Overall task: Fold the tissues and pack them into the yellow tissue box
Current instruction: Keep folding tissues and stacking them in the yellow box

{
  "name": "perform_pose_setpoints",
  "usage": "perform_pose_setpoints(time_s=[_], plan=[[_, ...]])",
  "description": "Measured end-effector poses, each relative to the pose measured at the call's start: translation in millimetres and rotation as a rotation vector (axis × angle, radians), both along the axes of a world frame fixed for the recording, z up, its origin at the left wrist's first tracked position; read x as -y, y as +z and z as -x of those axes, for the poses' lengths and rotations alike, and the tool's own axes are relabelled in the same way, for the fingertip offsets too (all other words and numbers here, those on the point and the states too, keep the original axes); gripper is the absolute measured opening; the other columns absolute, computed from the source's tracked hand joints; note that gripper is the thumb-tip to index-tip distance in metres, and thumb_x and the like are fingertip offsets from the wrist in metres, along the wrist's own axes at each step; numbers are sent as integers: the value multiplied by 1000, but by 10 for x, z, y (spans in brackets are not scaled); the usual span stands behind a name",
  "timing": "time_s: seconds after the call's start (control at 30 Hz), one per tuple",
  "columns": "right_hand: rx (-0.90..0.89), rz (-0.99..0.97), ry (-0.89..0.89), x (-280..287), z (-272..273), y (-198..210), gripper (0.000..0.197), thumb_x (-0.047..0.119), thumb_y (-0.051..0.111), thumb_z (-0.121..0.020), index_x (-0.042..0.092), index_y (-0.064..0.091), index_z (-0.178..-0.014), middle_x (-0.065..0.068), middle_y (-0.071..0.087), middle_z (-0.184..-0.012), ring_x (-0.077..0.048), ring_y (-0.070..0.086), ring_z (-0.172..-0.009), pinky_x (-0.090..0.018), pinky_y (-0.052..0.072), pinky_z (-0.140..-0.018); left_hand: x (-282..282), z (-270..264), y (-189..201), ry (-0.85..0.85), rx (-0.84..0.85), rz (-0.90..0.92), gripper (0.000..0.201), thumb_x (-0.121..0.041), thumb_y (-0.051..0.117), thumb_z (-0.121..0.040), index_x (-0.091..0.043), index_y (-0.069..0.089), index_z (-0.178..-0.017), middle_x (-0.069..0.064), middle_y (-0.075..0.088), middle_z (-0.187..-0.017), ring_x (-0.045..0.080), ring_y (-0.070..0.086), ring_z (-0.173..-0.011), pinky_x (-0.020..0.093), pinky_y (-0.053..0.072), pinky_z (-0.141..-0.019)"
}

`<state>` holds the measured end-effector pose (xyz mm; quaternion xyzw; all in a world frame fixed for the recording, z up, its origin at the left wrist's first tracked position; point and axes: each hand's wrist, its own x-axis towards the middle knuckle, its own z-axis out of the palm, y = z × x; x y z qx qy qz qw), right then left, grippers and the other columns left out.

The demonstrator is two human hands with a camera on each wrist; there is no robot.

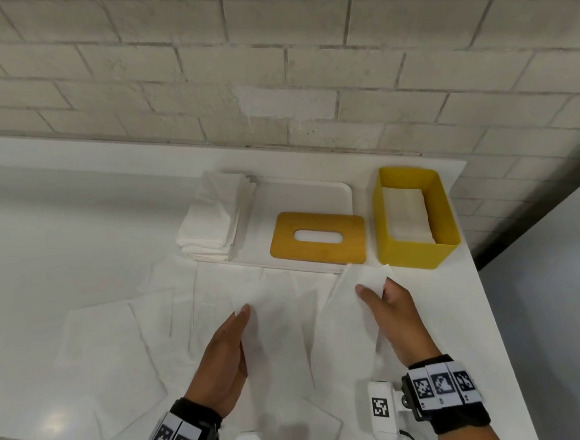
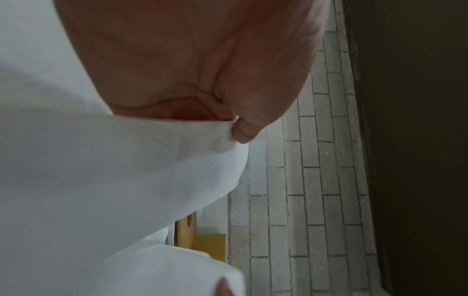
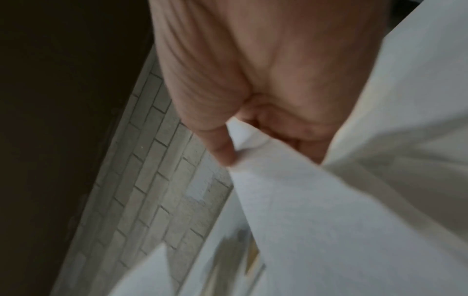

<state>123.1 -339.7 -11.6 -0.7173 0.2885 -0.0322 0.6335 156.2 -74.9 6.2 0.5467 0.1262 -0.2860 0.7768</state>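
Two sets of fingers pinching one white tissue [image 1: 282, 323] above the desk [image 1: 77, 234]: left hand [image 1: 223, 362] gripping its left edge between thumb and fingers [image 2: 243, 132], right hand [image 1: 395, 319] nipping the raised far corner, thumb [image 3: 220, 148] pressed against the sheet. More loose tissues [image 1: 118, 335] spread flat underneath and to the left. Farther back, yellow tissue box [image 1: 417, 245] open-topped at right, folded tissues inside; wooden slotted lid [image 1: 318, 255] just beside it, lying on a white tray [image 1: 314, 194]; tissue stack [image 1: 213, 218] at the tray's left end.
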Motion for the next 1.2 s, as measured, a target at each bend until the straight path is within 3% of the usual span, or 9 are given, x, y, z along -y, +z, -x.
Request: perform_pose_setpoints(time_s=[0.1,0.2,0.37,0.47,0.63,0.73,0.83,1.07,1.2], plan=[[165,-382,18,-90,118,406,24,16,58,-99,18,69,-120,-6,77,-110,-23,73,-103,-39,56,-86,24,-35,-4,7,26,-26,39,-33,45,-108,-12,67,-133,8,72,-130,24,66,-125,50,40,-118],[281,-541,88,-152,223,774,31,17,61,-86,17,70,-116,-5,78,-106,-18,75,-95,-29,61,-72,61,-78,-5,2,46,-58,38,-39,51,-106,-18,67,-133,4,71,-132,24,63,-128,52,38,-119],[295,-441,204,-253,211,850,38,16,63,-85,10,68,-122,-10,76,-115,-24,73,-106,-28,58,-82,211,-73,3,-80,79,-70,56,-59,62,-89,-29,65,-137,-3,67,-138,22,58,-134,51,36,-119],[256,-244,161,-343,188,770,23,9,59,-99,18,71,-117,-2,78,-109,-21,73,-104,-33,56,-84,299,-24,-23,-97,67,-66,75,-70,72,-79,-29,61,-141,-3,62,-145,22,53,-138,50,34,-121],[186,62,21,-459,159,555,21,28,68,-95,27,69,-115,12,75,-108,-8,70,-104,-40,55,-97,396,54,-25,-137,75,-59,79,-68,74,-78,-25,60,-142,-3,62,-145,22,52,-140,50,33,-122],[230,-84,16,-507,146,590,23,16,66,-97,23,70,-119,8,76,-111,-12,72,-106,-35,56,-94,400,58,-25,-177,118,-103,67,-68,65,-85,-29,62,-140,-5,62,-144,21,53,-139,49,34,-121],[265,-235,-38,-488,139,645,21,8,64,-97,15,70,-116,0,78,-108,-18,74,-102,-28,59,-83,380,32,-99,-140,154,-149,80,-80,68,-77,-33,60,-141,-7,58,-148,17,51,-140,48,33,-122],[277,-395,-189,-381,89,601,12,7,68,-94,6,65,-105,-18,74,-107,-29,70,-97,-42,55,-86,287,-9,-123,-82,178,-163,92,-86,70,-68,-34,58,-143,-11,59,-147,14,51,-140,48,33,-122],[432,-247,-179,-335,183,753,27,1,69,-91,17,62,-113,-3,76,-108,-27,72,-104,-34,58,-84,218,-32,46,-65,220,-182,73,-78,62,-80,-36,61,-139,-12,63,-142,15,54,-137,50,37,-120]])
